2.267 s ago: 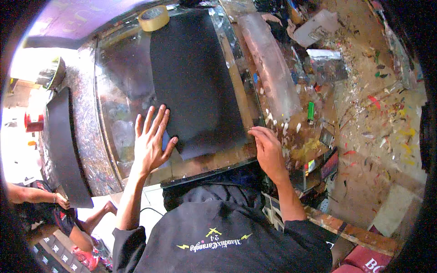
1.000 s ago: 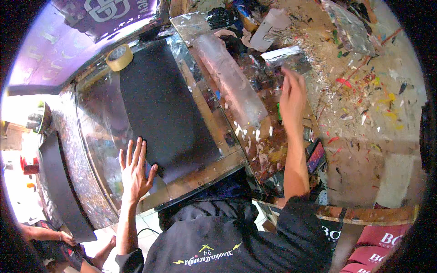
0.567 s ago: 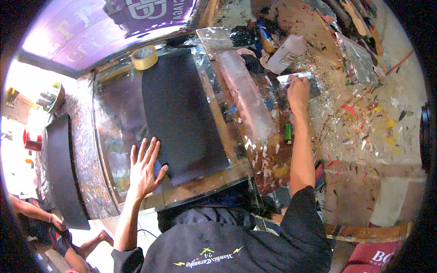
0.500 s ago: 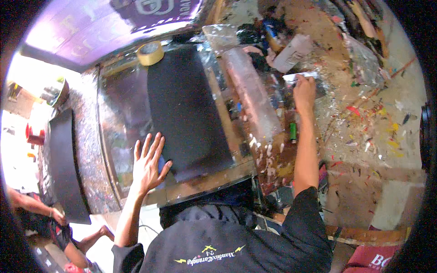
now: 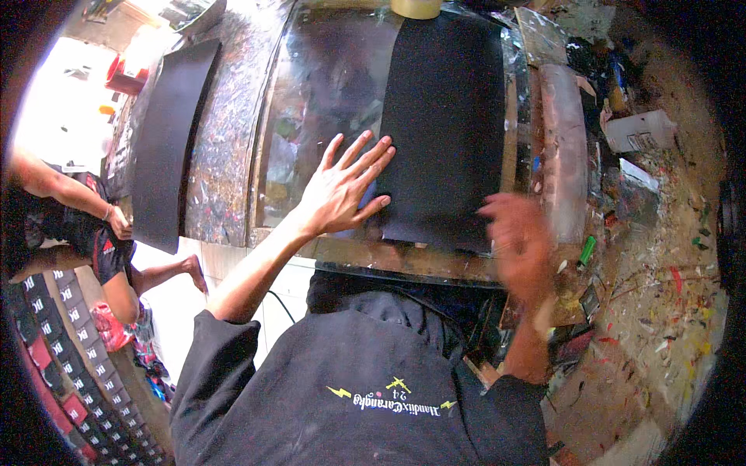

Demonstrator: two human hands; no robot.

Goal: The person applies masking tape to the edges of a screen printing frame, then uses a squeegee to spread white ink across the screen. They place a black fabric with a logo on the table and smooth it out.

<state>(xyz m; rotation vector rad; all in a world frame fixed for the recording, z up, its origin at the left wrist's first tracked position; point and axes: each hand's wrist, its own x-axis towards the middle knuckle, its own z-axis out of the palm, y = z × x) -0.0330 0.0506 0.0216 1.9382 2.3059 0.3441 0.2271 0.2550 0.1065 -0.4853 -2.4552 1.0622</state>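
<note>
A black rectangular sheet (image 5: 447,124) lies flat on a glossy, paint-marked board (image 5: 318,78). My left hand (image 5: 346,186) rests spread on the board, its fingertips at the sheet's left edge. Over the near right corner of the sheet is my right hand (image 5: 522,245), its fingers bent and smeared by motion, so whether anything is in them cannot be made out. A roll of yellowish tape (image 5: 416,8) sits at the sheet's far end, partly cut off by the view.
Right of the board lies a long, cloudy strip (image 5: 562,155), with a small green cylinder (image 5: 587,250), a white flat piece (image 5: 639,175) and a whitish container (image 5: 641,130) beyond. At left, another person's hand (image 5: 119,223) is by a second black sheet (image 5: 171,147).
My right hand has left the white flat piece at the right and come back to the black sheet. My left hand stays spread by the sheet's edge; the whole view has turned and shifted.
</note>
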